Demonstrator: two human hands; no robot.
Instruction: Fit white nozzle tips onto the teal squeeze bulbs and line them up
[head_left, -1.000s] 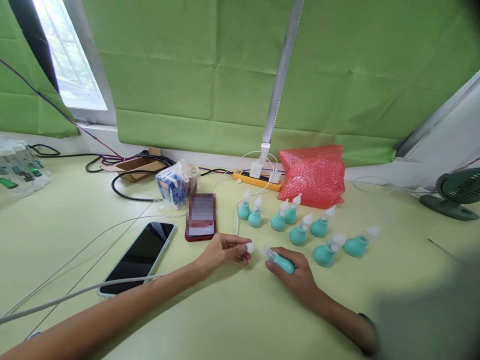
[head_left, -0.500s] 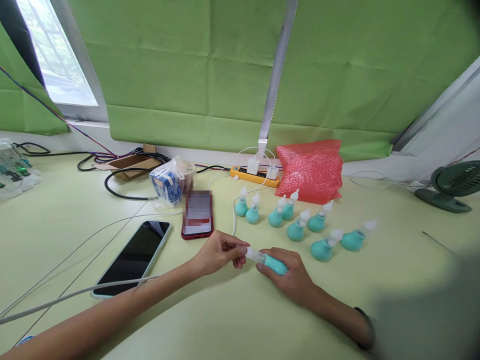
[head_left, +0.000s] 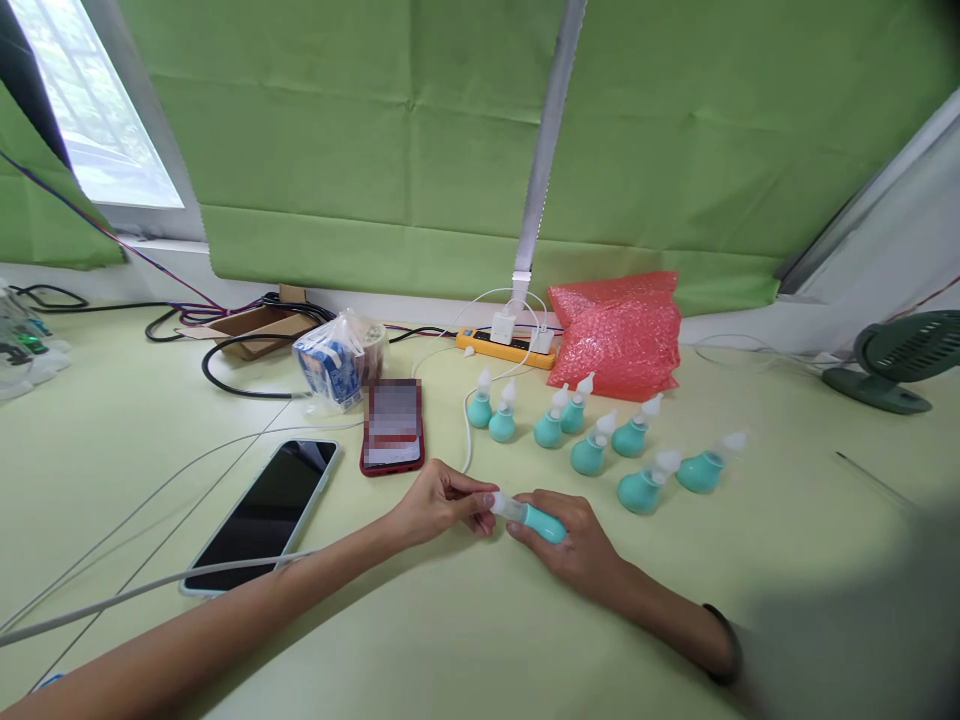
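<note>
Between my two hands lies a teal bulb nasal aspirator [head_left: 546,524] with a clear neck and a white tip, tilted with the tip to the left. My left hand [head_left: 442,505] pinches the white tip between thumb and fingers. The teal bulb is wrapped by my right hand [head_left: 574,545], which covers part of it. Beyond my hands stand several more teal bulb aspirators [head_left: 589,457] with white tips, some upright and some leaning right.
Left of my hands are a red-cased phone [head_left: 391,430] and a black-screened phone [head_left: 262,515], with a white cable across it. Behind are a bagged blue package [head_left: 331,368], an orange power strip [head_left: 495,347] and a red bubble-wrap bag [head_left: 615,335]. A green fan [head_left: 892,365] stands far right.
Both hands keep their hold on the aspirator. My right hand and the bulb have shifted slightly left. The whole view has moved a little.
</note>
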